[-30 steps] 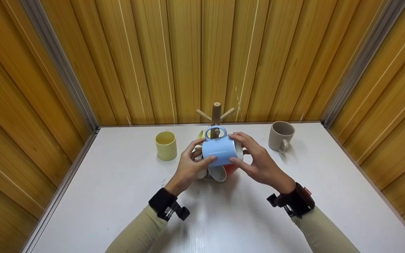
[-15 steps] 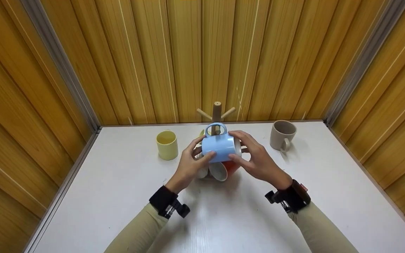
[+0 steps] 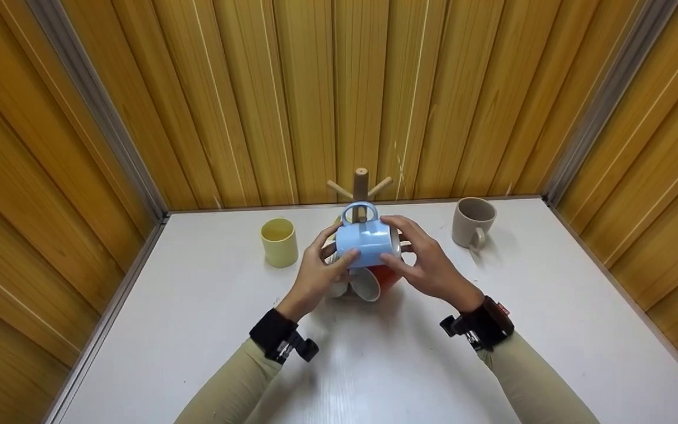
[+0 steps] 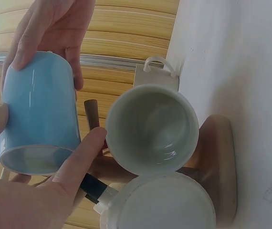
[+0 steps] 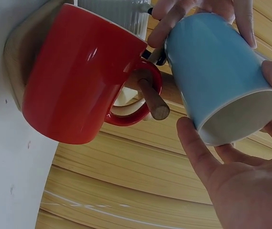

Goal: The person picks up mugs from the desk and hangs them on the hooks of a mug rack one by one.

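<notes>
A: Change over the last second?

B: Slight. The blue mug [image 3: 364, 242] has shifted a little up or away in the head view, exposing more of the red mug [image 3: 391, 279] below it. Hold unchanged: the left hand [image 3: 314, 271] pinches the base end between thumb and fingers; the right hand [image 3: 430, 270] pinches the mouth end likewise.

A: Where is the blue mug, exactly?

B: Off the worktop [image 3: 198, 312], lying on its side in the air, just on the near side of the wooden rack [image 3: 361, 184]. Mouth to the right, handle [image 3: 360, 204] uppermost. From above, the handle's loop frames a peg [image 3: 362, 217].

A: Meaning for the work?

B: My reading: a fine adjustment close to the peg, with both hands carrying the weight. Contact between handle and peg: cannot tell.

A: Surroundings?

B: Red mug hangs tilted, a lower peg [image 5: 159, 111] through its handle. White cup [image 4: 167, 205] crowds its left side. Yellow mug [image 3: 280, 244] upright at left; grey-brown mug [image 3: 472, 224] upright at far right.

A: Obstacles?

B: Red mug and white cup fill the space just below. Something yellow behind the blue mug is mostly hidden.
</notes>
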`<state>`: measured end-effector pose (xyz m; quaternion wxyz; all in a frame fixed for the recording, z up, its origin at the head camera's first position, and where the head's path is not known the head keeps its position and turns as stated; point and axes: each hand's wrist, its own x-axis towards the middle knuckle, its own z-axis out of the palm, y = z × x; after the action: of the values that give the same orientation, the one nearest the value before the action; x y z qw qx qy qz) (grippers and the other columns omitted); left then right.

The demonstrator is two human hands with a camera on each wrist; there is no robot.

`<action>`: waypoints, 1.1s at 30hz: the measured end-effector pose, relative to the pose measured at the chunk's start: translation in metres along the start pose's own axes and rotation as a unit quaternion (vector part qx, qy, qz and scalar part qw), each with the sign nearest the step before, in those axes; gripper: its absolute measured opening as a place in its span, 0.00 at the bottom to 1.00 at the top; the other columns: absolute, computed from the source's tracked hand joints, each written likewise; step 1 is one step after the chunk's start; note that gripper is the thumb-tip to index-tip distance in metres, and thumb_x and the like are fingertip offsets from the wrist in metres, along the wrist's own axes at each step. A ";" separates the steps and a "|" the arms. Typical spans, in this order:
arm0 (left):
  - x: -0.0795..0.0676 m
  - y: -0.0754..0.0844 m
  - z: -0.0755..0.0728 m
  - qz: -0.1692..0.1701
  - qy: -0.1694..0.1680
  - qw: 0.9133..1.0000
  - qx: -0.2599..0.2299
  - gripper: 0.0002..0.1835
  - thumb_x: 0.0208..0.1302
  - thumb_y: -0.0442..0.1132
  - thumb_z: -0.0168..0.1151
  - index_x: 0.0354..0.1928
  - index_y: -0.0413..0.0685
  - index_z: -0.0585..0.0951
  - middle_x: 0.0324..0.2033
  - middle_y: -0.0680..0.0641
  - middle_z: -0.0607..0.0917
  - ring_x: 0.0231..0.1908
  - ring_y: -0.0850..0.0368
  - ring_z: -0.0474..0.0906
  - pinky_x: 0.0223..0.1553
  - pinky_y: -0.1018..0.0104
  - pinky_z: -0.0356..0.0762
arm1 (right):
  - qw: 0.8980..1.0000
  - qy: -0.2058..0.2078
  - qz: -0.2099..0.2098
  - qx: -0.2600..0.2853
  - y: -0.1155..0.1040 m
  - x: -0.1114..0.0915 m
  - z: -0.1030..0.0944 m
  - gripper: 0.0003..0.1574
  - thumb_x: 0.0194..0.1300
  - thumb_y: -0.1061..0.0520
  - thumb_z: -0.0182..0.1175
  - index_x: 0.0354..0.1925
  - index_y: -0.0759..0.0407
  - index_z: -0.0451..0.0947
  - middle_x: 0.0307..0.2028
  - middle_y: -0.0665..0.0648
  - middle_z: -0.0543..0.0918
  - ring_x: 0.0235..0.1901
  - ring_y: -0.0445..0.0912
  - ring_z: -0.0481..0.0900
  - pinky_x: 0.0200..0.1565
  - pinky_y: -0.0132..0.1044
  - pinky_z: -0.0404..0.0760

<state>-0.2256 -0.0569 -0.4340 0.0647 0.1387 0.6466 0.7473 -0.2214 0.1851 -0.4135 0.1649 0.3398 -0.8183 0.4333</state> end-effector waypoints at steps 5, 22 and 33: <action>-0.001 0.001 -0.002 0.003 -0.003 1.000 -0.001 0.40 0.69 0.41 0.69 0.78 0.53 0.62 0.70 0.32 0.70 0.65 0.37 0.73 0.48 0.37 0.82 | 1.000 0.007 0.014 0.013 0.001 0.000 0.003 0.39 0.69 0.52 0.69 0.73 0.52 0.67 0.69 0.55 0.72 0.55 0.51 0.81 0.51 0.47 0.86; -0.002 0.000 -0.005 0.016 0.007 1.000 0.020 0.40 0.68 0.44 0.70 0.78 0.57 0.62 0.72 0.35 0.68 0.68 0.38 0.70 0.47 0.39 0.83 | 0.999 0.009 0.046 -0.003 0.005 0.000 0.008 0.40 0.70 0.47 0.67 0.75 0.45 0.64 0.70 0.55 0.70 0.53 0.55 0.83 0.50 0.46 0.87; -0.008 -0.003 -0.004 0.048 0.022 0.996 0.077 0.39 0.67 0.45 0.71 0.77 0.60 0.65 0.69 0.36 0.72 0.67 0.37 0.71 0.43 0.42 0.86 | 0.998 0.005 0.058 0.010 0.013 -0.013 0.010 0.50 0.70 0.50 0.68 0.81 0.41 0.54 0.72 0.57 0.69 0.51 0.54 0.84 0.47 0.51 0.87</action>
<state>-0.2191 -0.0625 -0.4387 0.0036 0.1572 0.6960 0.7006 -0.2208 0.1873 -0.4345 0.1405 0.2916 -0.8311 0.4523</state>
